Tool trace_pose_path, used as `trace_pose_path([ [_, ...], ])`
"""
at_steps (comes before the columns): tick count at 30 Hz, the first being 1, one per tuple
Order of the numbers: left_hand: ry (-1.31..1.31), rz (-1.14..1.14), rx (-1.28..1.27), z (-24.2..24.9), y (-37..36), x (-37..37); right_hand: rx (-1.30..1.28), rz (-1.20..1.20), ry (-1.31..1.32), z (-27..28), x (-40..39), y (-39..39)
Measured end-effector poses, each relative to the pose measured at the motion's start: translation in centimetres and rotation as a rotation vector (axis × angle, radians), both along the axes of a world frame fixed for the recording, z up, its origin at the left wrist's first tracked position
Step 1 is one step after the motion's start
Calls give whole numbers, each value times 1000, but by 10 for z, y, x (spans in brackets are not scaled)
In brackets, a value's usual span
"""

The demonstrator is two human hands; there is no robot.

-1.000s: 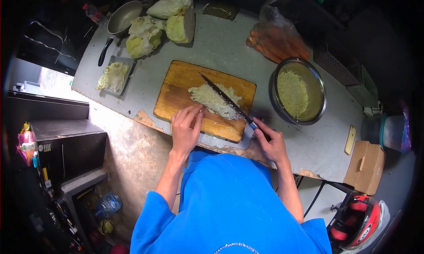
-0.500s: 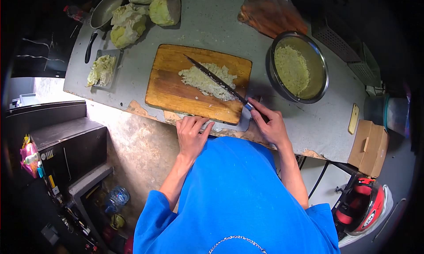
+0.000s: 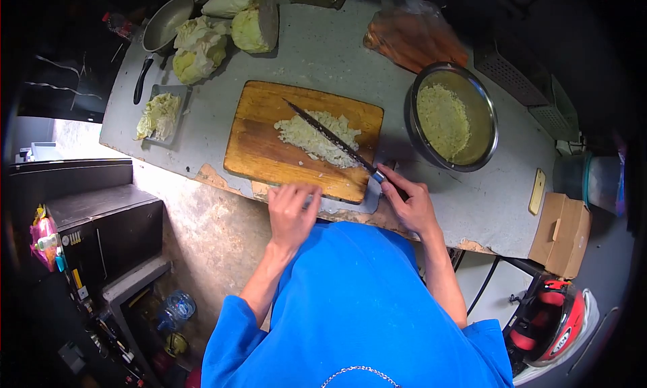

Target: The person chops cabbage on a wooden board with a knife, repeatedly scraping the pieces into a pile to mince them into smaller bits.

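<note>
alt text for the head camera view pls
Seen from above, a person's right hand holds a knife lying across chopped cabbage on a wooden cutting board; the left hand rests at the board's near edge. A metal bowl sits to the right.

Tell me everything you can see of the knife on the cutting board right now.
The long dark-bladed kitchen knife lies diagonally across the brown wooden cutting board, tip pointing up-left, blade resting over the pile of pale chopped cabbage. A small silvery collar shows where the blade meets the handle, just off the board's lower-right corner. The handle is mostly hidden by the right hand, whose fingers close on it. The left hand is off the knife, at the board's near edge.
</note>
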State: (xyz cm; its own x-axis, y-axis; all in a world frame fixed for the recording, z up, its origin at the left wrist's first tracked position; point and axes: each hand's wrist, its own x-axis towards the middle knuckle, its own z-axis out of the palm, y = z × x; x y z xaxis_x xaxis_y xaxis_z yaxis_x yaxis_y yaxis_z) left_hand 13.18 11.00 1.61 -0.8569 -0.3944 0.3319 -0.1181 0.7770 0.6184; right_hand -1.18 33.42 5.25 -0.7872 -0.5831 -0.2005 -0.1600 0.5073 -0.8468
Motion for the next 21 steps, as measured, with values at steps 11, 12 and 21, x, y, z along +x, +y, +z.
trace_pose_path([
  [11,-13,187,-19,-19,-19,-29,-55,-44,94,-15,-1,7],
  [12,-12,191,-20,-19,-18,-33,-55,-40,95,-15,-1,7],
  [21,303,305,172,11,-63,-54,73,67,50,12,-6,-4],
])
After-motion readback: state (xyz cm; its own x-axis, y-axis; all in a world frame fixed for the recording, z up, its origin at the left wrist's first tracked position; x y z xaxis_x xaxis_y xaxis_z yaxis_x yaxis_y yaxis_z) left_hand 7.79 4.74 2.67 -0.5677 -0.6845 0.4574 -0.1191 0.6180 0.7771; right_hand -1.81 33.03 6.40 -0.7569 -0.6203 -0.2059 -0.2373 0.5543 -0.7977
